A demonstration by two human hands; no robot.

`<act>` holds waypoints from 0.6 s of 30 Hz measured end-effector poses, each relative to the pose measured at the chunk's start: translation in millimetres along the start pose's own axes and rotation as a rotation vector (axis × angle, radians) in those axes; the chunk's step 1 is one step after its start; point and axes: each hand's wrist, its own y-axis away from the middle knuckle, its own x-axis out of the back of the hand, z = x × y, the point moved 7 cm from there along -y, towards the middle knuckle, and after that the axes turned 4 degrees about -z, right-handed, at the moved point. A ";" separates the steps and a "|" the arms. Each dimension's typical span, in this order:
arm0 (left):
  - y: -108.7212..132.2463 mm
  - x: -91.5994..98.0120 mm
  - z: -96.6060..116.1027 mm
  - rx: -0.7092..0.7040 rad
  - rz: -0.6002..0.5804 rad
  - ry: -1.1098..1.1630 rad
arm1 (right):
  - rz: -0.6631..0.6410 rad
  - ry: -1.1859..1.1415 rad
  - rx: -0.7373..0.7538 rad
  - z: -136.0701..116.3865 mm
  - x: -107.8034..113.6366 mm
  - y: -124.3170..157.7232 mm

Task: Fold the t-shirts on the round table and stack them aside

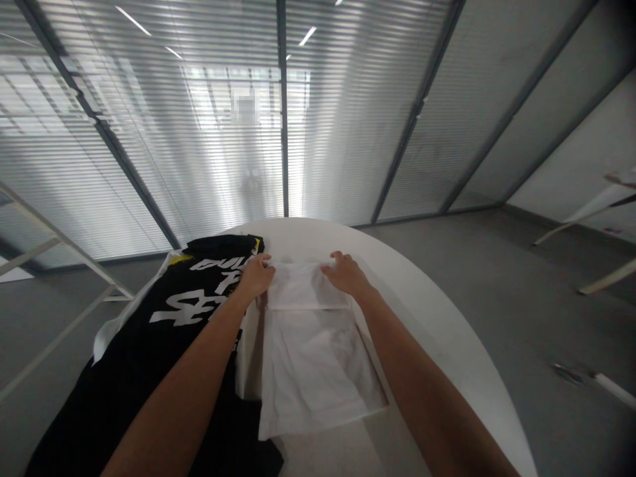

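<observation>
White shirt [311, 364] pressed under hands: left hand [256, 277] curled, pinch unclear; right hand [345, 275] spread; black shirt [189, 311], 9 o'clock, may drag fold.

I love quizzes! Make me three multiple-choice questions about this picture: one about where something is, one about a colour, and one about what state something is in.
1. Where is the black printed garment?
A) On the floor
B) On the round white table, left of the white fabric garment
C) On a chair

2. What colour is the big lettering on the black printed garment?
A) Red
B) Green
C) White

3. What state is the top of the white fabric garment in?
A) Folded over in a flat layer
B) Crumpled into a ball
C) Hanging off the table

Answers:
1. B: it lies on the tabletop beside the white one.
2. C: white letters run across the black cloth.
3. A: a folded layer lies between the left hand and right hand.
</observation>
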 end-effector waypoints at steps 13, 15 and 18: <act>10.4 -12.8 -14.3 0.221 -0.211 0.244 | -0.151 -0.036 -0.058 13.3 -10.0 -14.6; 11.2 -13.7 -16.4 0.265 -0.239 0.360 | -0.189 -0.131 -0.113 20.3 -12.3 -16.2; 10.5 -13.1 -17.6 0.319 -0.272 0.511 | -0.236 -0.273 -0.156 27.0 -13.7 -16.7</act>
